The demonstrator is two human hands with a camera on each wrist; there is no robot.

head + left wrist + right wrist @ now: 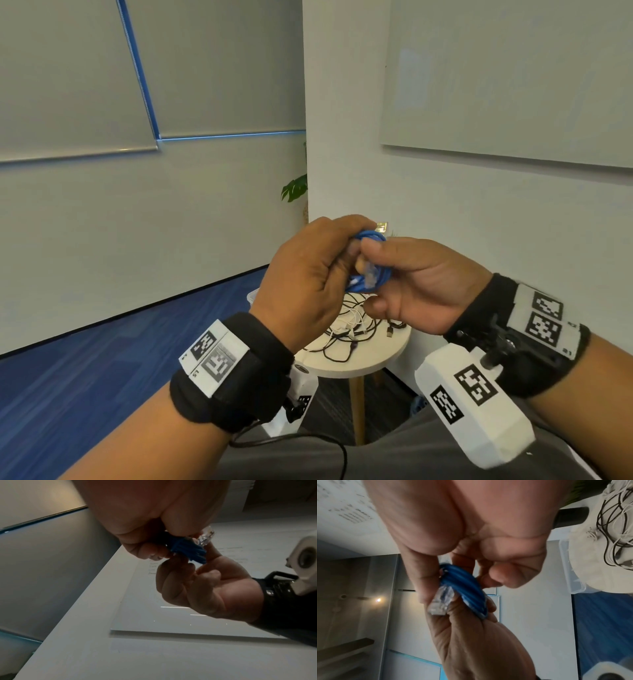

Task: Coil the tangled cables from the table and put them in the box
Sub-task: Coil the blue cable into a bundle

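Pale walls and blue carpet surround both hands: left hand (308, 274) and right hand (421, 281) both grip the coiled blue cable (371, 263) above the round table (376, 356), where tangled cables (356, 325) lie beside a clear box (573, 569).

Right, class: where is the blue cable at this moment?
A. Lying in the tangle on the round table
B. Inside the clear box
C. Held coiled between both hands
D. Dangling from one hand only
C: the coiled blue cable is gripped by the left hand and right hand, above the table.
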